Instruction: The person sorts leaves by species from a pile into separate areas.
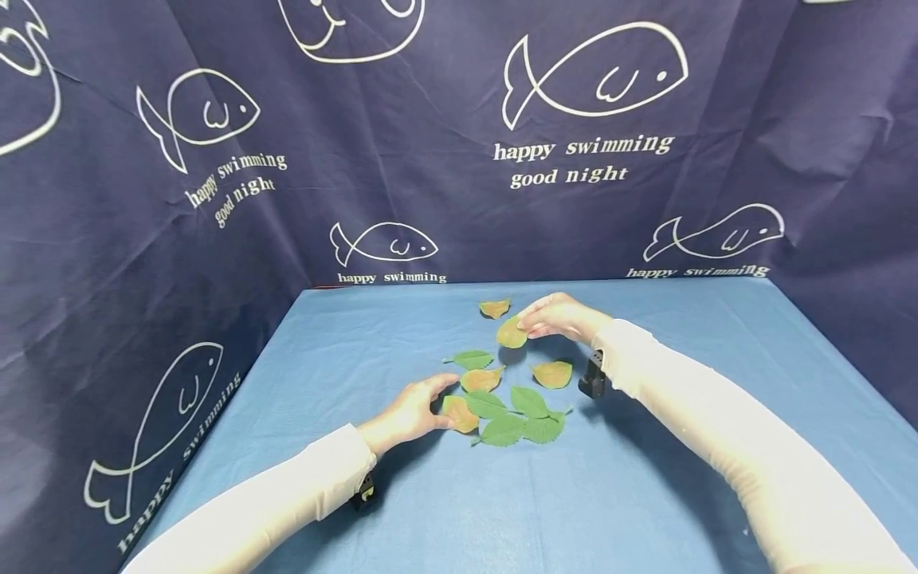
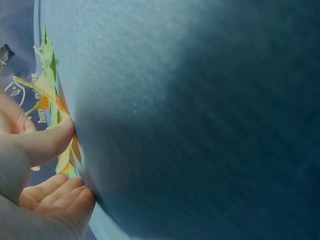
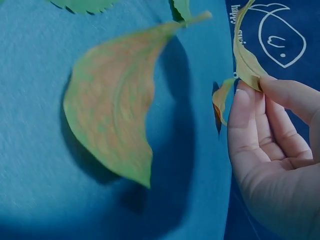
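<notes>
So there's this yellow-green, oval leaf (image 1: 511, 334) held up over the blue-cloth-covered bench (image 1: 344, 343), near the far edge. Right hand (image 1: 558, 316) has a closed pinch grip on it, thumb against fingertips. Left hand's (image 1: 410, 409) grip is spread wide, thumb right by an orange-brown, green-edged leaf (image 1: 460, 413). Flat green toothed leaves (image 1: 504, 430) overlap just beside that one.

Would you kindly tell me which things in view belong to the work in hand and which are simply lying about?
In the work, it seems: the yellowish leaf in the right hand; the brownish-yellow leaf at the left hand; probably the other yellowish leaves and green leaves nearby.

Just surroundings: blue cloth; fish-print backdrop; black wrist devices.
</notes>
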`<state>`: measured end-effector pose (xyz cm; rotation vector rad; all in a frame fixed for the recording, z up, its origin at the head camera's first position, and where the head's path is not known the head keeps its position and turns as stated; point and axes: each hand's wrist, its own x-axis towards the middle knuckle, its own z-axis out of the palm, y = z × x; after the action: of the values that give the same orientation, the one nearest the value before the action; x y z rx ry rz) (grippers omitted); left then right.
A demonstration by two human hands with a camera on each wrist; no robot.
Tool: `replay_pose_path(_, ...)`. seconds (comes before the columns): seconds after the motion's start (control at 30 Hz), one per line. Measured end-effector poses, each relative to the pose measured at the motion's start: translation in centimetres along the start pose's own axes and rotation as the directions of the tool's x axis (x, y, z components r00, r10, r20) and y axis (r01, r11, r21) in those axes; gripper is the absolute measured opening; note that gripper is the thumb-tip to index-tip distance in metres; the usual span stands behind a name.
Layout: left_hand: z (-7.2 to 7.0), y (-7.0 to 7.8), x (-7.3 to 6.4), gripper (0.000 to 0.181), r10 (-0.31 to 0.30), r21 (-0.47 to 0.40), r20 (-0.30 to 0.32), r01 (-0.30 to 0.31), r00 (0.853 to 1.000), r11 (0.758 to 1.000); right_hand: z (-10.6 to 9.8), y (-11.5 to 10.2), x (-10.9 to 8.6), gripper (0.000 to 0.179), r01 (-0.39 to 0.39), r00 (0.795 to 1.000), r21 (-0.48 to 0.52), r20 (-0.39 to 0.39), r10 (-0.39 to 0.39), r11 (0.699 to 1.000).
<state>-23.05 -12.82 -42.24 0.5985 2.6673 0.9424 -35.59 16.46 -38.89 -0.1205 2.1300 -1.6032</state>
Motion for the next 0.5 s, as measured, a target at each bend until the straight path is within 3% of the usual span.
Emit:
replay_pose_path(0.2,-0.1,0.0,0.1,0.072,0.015,0.016,-0.009,-0.015,1.000,1.000,-1.4,-0.8,-0.1,0.041,0.027,1.000,0.074,-0.011,-0.027,0.997)
replay_pose_path(0.37,0.0,0.0,0.1,0.073,-0.002,0.015,-0.003,0.002,1.000,1.000,-2.7,-0.8,-0.3,0.032,0.057,0.998,0.141,-0.035,-0.053,0.988)
replay_pose_path(0.5,0.2,0.0,0.1,0.072,-0.013,0.009,-0.004,0.013,1.000,1.000,-3.6,-0.6,0.2,0.035,0.073,0.995,0.171,-0.075,-0.061,0.983)
